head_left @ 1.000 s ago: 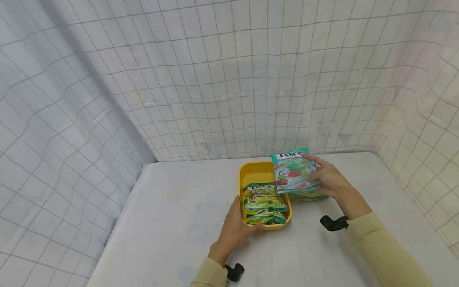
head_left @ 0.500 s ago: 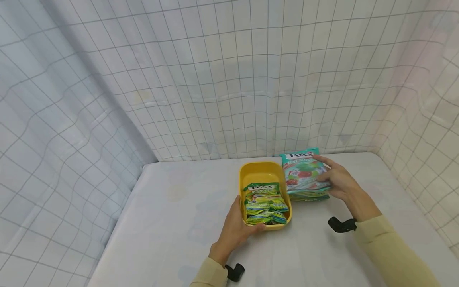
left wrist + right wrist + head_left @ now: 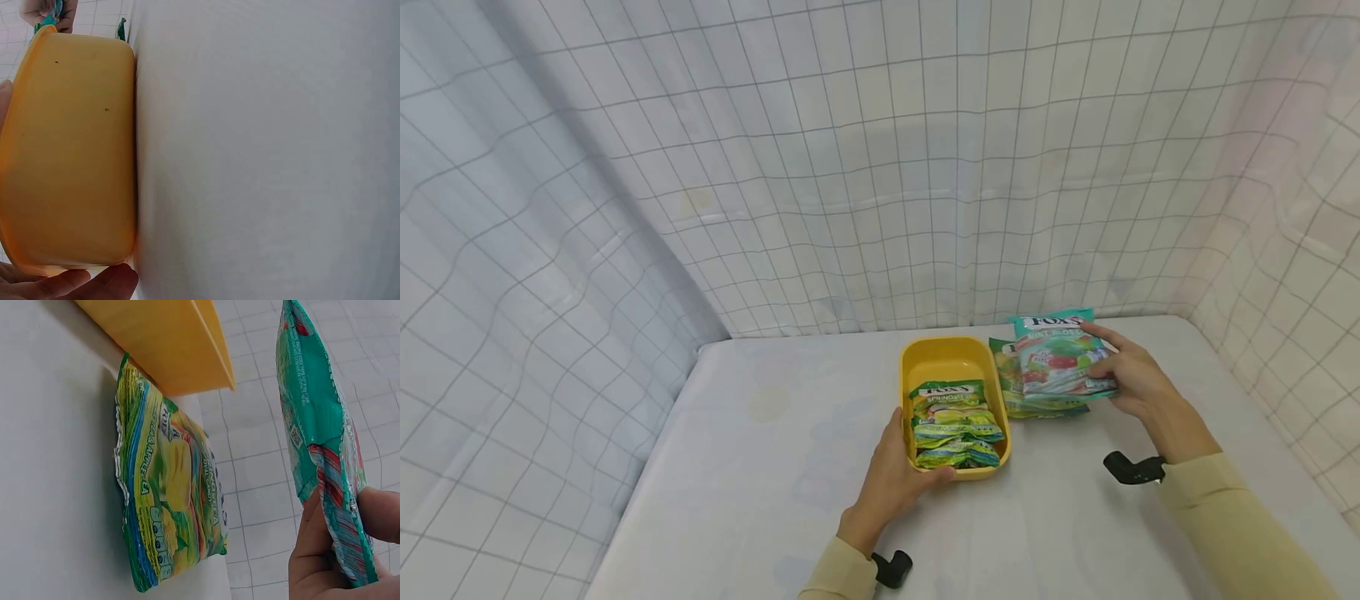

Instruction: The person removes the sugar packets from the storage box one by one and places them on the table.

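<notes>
My right hand (image 3: 1131, 377) grips a teal candy bag (image 3: 1060, 354) by its right side, thumb and fingers on opposite faces. In the right wrist view the teal bag (image 3: 319, 419) hangs above the table, apart from a green and yellow candy bag (image 3: 175, 481) lying flat. My left hand (image 3: 891, 471) holds the near left corner of a yellow plastic tub (image 3: 943, 352), thumb on the near side, fingers along the left wall. Inside the tub's near half lie green candy bags (image 3: 955, 417), overlapping. From the left wrist view, the tub (image 3: 75, 150) stands on the table with fingertips (image 3: 112, 284) against its end.
A white table (image 3: 760, 467) carries everything. A grid-patterned white curtain (image 3: 850, 183) rises behind the far edge and along both sides. The lying green bag (image 3: 1011, 387) sits close to the tub's right wall, partly beneath the teal bag in the head view.
My right hand has carried the teal bag rightward from over the tub's right rim, uncovering the tub's corner and part of the lying green bag. My left hand and the tub stay put.
</notes>
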Available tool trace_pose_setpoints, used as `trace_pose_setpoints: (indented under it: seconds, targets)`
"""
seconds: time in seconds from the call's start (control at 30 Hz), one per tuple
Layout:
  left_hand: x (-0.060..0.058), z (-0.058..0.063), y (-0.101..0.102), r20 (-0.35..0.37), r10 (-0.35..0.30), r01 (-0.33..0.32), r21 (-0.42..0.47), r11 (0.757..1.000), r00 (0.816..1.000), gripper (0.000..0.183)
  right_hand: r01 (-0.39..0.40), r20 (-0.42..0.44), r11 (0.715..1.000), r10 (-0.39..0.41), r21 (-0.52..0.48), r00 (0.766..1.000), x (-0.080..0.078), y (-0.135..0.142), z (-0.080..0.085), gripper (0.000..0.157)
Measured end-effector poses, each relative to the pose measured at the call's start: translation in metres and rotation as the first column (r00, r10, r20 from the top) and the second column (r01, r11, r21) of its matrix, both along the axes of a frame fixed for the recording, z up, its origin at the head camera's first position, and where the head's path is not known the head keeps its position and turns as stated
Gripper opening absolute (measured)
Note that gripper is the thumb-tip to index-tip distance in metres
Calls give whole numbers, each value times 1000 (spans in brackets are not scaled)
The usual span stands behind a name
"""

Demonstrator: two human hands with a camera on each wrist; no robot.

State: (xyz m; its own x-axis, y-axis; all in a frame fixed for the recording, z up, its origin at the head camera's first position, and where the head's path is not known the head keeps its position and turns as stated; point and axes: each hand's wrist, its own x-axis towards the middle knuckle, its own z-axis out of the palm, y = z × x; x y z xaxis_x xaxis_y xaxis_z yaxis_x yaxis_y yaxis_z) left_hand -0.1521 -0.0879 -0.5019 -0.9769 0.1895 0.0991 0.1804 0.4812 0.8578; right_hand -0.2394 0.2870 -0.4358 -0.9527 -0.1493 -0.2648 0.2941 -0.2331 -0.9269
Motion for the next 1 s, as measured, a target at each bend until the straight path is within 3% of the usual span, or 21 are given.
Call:
trace_pose_setpoints:
  seconds: [0.63, 1.0]
  targets:
    - [1, 0, -1, 9, 10, -10, -10, 1000, 1000, 118, 112, 74, 990, -106, -84, 992, -4, 42, -13, 90]
    - [1, 2, 0, 7, 3, -3, -11, 1000, 1000, 119, 140, 92, 990, -138, -16, 986, -9, 63, -28, 90]
